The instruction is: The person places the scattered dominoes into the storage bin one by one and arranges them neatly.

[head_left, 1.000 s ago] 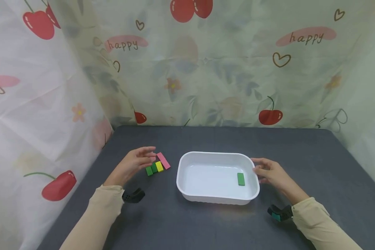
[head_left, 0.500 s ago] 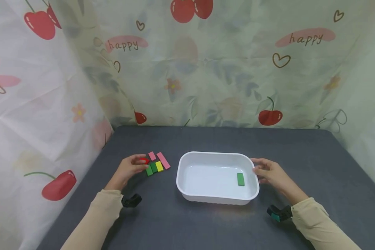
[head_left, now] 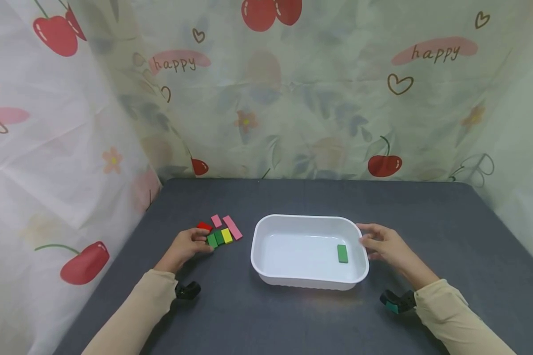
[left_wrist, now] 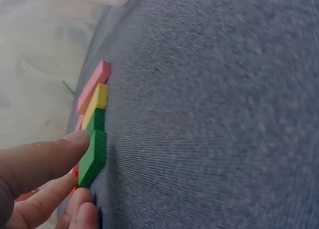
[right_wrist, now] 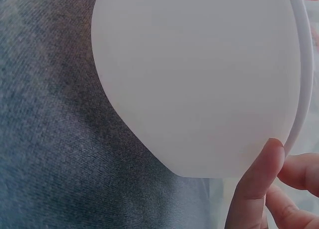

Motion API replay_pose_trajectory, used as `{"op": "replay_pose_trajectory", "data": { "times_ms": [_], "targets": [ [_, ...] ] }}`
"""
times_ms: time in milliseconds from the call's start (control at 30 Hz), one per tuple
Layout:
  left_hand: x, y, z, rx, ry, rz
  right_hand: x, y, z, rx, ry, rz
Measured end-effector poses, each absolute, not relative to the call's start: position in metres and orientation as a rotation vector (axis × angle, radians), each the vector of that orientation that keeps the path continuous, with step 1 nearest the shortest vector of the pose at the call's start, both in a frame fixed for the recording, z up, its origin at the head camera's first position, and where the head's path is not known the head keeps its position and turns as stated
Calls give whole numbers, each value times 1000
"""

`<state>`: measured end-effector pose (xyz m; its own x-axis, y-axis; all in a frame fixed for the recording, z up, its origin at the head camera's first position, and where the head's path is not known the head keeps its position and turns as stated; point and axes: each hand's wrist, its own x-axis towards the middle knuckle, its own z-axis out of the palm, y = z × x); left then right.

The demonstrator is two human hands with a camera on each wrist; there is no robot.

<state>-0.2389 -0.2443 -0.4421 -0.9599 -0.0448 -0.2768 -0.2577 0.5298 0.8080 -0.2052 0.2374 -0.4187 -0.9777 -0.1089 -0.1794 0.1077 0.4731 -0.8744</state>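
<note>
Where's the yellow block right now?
In the head view, the yellow block sits left of the white tray, between the dark green block and the long pink block.

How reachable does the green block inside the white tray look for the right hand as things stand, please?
Probably yes: the green block lies uncovered in the open white tray, near the right hand, though that hand holds the tray and would likely need to let go first.

White tray: one. Green blocks: three in all, one in tray, two on desk. Yellow block: one. Pink blocks: two. Red block: one can be seen, partly covered. Visible blocks together: seven. Hands: two. Wrist cameras: two.
</note>
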Motion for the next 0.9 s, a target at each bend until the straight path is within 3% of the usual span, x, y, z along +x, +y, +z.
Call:
{"op": "replay_pose_trajectory", "data": {
  "times_ms": [900],
  "targets": [
    [-244, -238, -449, -306, 2667, 1286, -205, 236, -417, 9, 2531, -1492]
  ]
}}
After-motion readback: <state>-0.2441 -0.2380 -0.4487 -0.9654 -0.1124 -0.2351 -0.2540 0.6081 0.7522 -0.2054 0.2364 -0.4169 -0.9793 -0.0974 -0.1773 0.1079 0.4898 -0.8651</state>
